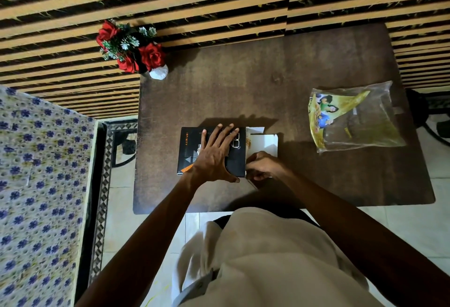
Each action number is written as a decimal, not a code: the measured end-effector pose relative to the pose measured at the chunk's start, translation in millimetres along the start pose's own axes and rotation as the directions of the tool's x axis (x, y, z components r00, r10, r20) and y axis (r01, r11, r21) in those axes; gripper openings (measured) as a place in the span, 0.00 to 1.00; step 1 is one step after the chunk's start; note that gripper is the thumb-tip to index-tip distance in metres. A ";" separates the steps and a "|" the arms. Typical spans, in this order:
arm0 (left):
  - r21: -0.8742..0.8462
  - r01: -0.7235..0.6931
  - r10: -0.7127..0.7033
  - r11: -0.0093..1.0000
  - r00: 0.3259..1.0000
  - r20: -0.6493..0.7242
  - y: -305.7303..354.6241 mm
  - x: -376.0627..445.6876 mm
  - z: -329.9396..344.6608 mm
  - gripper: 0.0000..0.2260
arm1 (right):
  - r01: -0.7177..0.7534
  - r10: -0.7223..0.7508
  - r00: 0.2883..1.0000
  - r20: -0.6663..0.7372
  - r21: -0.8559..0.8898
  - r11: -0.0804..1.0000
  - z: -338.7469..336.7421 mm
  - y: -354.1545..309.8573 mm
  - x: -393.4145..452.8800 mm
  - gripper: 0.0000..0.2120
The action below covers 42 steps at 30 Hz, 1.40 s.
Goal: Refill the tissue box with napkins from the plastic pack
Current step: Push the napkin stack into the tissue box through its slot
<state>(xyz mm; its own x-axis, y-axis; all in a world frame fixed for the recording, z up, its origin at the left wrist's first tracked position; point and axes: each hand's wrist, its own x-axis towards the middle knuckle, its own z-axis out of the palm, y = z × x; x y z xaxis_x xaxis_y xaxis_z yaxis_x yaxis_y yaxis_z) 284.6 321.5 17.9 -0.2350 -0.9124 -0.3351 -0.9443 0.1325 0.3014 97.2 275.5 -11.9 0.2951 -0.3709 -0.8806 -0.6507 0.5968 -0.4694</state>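
Note:
A black tissue box (188, 147) with orange print lies flat near the front of the dark wooden table (267, 82). My left hand (214, 155) presses down on its top with fingers spread straight. The box's right end is open, with white flaps (264, 142) folded out. My right hand (264, 165) sits at that open end, fingers curled and pinching a white flap or napkin edge; which one I cannot tell. A clear plastic pack (355, 118) with a yellow-green printed label lies apart on the table's right side and looks flat.
A white vase of red artificial roses (131, 48) stands at the table's back left corner. A bed with a blue floral cover (41, 185) is to the left. A striped wall panel runs behind the table. A dark stand (422, 109) is at the right edge.

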 end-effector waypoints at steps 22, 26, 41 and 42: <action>-0.394 0.175 -0.313 0.902 0.894 -0.319 -40.2 -27.0 -12.6 0.44 | 0.270 -0.313 0.940 -0.136 -0.267 0.925 11.9 11.7 -2.1 0.31; -0.731 0.355 -0.648 0.583 0.745 -0.155 -72.8 -45.5 4.6 0.36 | 0.300 -0.373 0.910 -0.178 -0.337 0.892 28.0 11.1 -2.6 0.40; -0.851 0.205 -0.578 0.484 0.805 -0.135 -64.4 -45.5 10.1 0.18 | 0.428 -0.931 0.320 0.176 -0.903 -0.024 2.2 37.3 -7.8 0.18; -0.855 0.194 -0.571 0.482 0.809 -0.139 -67.1 -46.2 13.3 0.18 | 0.413 -0.913 0.287 0.291 -0.897 -0.156 -4.8 41.4 -0.7 0.17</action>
<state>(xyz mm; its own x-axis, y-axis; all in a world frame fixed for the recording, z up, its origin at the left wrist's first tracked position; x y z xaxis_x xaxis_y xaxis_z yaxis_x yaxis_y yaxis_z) 355.8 359.9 1.3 0.3812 -0.8676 -0.3195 -0.3035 -0.4438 0.8432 66.7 297.0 -30.4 0.8822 -0.4442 0.1565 -0.4044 -0.8848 -0.2315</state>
